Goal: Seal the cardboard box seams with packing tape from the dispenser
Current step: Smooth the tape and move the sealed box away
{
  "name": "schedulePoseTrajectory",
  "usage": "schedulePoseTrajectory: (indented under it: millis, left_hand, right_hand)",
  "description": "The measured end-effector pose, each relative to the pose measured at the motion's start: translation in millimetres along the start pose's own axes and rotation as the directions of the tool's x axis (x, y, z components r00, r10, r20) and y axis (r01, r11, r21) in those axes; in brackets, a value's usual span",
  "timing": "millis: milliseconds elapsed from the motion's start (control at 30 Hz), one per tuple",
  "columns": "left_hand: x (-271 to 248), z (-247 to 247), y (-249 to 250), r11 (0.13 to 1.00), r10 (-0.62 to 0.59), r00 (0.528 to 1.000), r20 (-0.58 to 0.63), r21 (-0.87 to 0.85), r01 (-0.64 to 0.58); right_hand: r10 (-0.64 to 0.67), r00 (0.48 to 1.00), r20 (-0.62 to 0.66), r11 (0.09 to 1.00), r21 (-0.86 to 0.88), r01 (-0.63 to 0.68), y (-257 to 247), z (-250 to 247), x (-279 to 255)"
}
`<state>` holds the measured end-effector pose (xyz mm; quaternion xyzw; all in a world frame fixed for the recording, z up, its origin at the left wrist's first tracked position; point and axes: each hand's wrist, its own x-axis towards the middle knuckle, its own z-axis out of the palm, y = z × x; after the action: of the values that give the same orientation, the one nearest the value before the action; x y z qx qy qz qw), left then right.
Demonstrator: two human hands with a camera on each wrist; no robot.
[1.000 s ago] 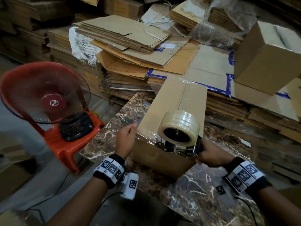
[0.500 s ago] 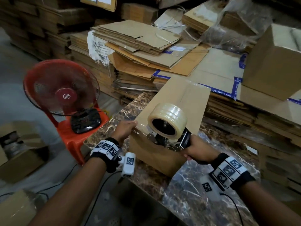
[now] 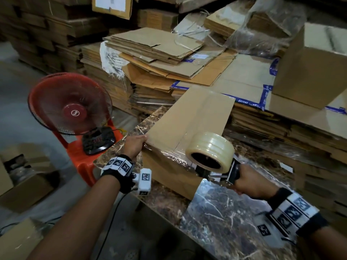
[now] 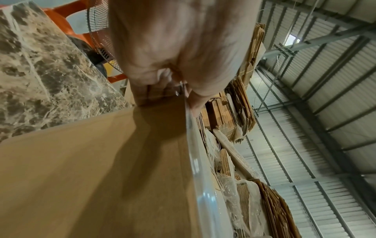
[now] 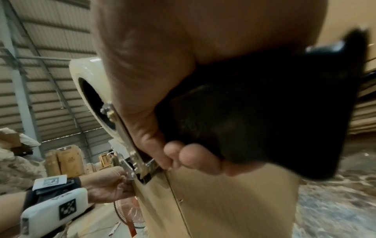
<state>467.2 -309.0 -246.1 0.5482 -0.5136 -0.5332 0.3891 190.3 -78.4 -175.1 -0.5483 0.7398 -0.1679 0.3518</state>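
Note:
A long cardboard box (image 3: 189,117) lies on the marble table (image 3: 221,214), with clear tape along its top seam and across its near top edge. My left hand (image 3: 134,145) grips the box's near left top corner, thumb on top; the left wrist view shows that hand (image 4: 162,53) curled over the box edge (image 4: 114,161). My right hand (image 3: 251,182) grips the black handle of the tape dispenser (image 3: 217,171), which sits at the box's near right top corner. Its clear tape roll (image 3: 210,152) stands above the box edge. In the right wrist view my fingers (image 5: 191,157) wrap the handle (image 5: 264,104).
A red fan (image 3: 69,104) sits on an orange plastic stool (image 3: 82,156) left of the table. Stacks of flattened cardboard (image 3: 155,53) rise behind the table. An assembled box (image 3: 315,66) stands at the right. Open cartons (image 3: 22,181) lie on the floor at left.
The dispenser has moved right along the box's near top edge to the right corner, laying tape across it. My left hand stays on the left corner.

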Motion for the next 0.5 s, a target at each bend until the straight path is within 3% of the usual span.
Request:
schedulePoseTrajectory:
  millis: [100,167,200,267,333,367,433,500]
  left_hand:
    - [5.7,-2.7,-6.8,0.997,-0.066,0.997,-0.037,-0.032,0.065]
    - [3.1,-7.2,-8.5,0.988,-0.03,0.998,-0.063,0.152,0.039]
    - [-0.9,-8.5,-9.3,0.951,0.032,0.994,-0.104,0.309,0.002]
    - [-12.9,-7.9,-10.9,0.795,0.292,0.946,-0.143,0.586,-0.157]
    - [-28.7,-0.4,-14.5,0.55,0.577,0.816,0.031,0.724,-0.416]
    - [-35.8,6.4,-18.7,0.418,0.635,0.75,0.185,0.734,-0.535]
    - [-50.9,25.3,-27.5,0.212,0.616,0.62,0.486,0.656,-0.724]
    - [-59.5,45.0,-37.7,0.062,0.549,0.495,0.673,0.558,-0.827]
  right_hand:
    - [0.006,1.0,-0.029,1.0,-0.023,-0.007,6.7,-0.7,-6.0]
    - [0.007,1.0,-0.024,0.999,-0.042,-0.008,4.7,-1.3,-6.9]
    - [0.007,1.0,-0.019,0.999,-0.052,-0.008,3.7,-1.5,-7.2]
    - [0.01,1.0,-0.014,0.998,-0.061,-0.011,2.7,-1.3,-8.0]
    - [0.012,1.0,-0.015,0.999,-0.046,-0.013,4.8,-1.1,-6.9]
    - [0.013,1.0,-0.014,0.999,-0.031,-0.013,6.9,-1.2,-5.9]
    - [0.002,1.0,-0.005,1.0,-0.012,-0.002,10.1,-1.6,-3.1]
    - [0.004,1.0,0.004,1.0,-0.007,-0.004,12.0,-1.6,-0.5]
